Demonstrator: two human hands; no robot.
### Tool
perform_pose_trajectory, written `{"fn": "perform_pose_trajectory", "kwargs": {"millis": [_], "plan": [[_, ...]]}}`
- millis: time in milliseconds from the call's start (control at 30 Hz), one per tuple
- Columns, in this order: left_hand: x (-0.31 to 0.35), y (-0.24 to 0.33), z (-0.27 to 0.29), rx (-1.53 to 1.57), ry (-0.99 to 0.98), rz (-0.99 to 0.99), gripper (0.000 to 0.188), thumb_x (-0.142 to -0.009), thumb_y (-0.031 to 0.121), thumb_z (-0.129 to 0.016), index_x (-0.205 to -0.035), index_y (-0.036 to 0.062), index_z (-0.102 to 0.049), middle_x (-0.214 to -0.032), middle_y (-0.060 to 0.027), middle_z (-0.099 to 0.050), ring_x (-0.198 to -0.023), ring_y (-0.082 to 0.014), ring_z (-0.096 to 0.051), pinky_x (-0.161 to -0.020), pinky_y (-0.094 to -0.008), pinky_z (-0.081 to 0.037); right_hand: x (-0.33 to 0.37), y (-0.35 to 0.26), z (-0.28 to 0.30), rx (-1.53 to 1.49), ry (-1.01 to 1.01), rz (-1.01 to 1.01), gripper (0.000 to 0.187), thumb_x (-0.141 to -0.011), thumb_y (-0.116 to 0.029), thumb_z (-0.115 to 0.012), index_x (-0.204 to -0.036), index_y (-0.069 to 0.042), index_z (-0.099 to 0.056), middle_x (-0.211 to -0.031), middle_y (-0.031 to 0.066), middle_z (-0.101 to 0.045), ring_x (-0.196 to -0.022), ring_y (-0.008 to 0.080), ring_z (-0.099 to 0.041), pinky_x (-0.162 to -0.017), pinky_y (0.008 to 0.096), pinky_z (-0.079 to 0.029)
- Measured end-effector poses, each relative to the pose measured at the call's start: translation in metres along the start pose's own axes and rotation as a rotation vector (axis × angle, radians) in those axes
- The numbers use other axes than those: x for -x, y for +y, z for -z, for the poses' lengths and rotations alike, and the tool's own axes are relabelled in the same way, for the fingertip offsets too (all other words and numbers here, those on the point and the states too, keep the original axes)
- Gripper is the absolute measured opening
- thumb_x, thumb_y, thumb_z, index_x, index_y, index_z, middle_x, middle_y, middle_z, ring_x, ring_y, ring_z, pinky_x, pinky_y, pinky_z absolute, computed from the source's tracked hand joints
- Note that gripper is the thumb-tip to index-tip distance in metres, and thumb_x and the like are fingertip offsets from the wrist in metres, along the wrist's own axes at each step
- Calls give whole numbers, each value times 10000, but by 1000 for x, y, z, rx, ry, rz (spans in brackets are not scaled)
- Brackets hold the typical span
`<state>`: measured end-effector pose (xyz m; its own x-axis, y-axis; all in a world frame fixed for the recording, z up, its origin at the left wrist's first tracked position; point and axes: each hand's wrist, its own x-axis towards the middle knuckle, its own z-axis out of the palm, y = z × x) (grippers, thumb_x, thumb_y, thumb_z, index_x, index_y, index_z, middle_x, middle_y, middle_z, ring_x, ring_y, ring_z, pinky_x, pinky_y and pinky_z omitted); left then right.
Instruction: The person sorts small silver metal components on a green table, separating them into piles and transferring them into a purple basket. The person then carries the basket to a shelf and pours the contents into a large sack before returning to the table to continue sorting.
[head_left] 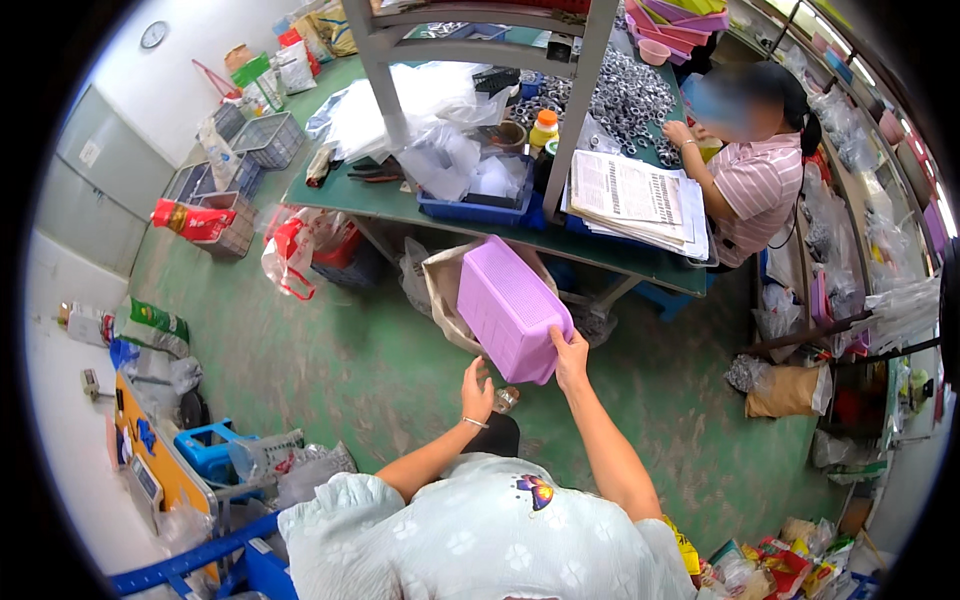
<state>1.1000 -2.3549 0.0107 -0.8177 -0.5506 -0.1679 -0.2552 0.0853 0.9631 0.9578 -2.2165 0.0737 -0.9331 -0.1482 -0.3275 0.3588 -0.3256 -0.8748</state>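
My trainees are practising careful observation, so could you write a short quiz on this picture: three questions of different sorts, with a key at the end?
1. Multiple choice: What grips the lilac bin?
A) only the left hand
B) only the right hand
C) both hands

2. True or false: In the picture, the stack of papers lies to the right of the blue tray.

3. Short answer: What colour is the cap on the yellow bottle?

Key:
1. B
2. True
3. Orange
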Motion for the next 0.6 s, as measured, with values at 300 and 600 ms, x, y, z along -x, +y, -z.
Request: {"fn": "perform_pose_trajectory", "kwargs": {"millis": [300,600], "plan": [[-57,-21,19,-152,29,233,497,-845,-43,-560,-1323,27,-444,-1194,-143,-578,-982,-214,-641,-773,-309,-517,-28,31,8,-223,175,-230,404,-886,-230,-723,-1146,59,-611,-1070,96,-664,-959,171,-611,-858,313,-472],[-66,-34,19,-163,68,189,434,-913,33,-539,-1327,16,-411,-1130,-132,-563,-869,-201,-638,-724,-318,-518,-17,23,19,-172,146,-241,365,-910,-236,-690,-1143,32,-605,-1078,83,-662,-996,164,-604,-921,330,-450]]}}
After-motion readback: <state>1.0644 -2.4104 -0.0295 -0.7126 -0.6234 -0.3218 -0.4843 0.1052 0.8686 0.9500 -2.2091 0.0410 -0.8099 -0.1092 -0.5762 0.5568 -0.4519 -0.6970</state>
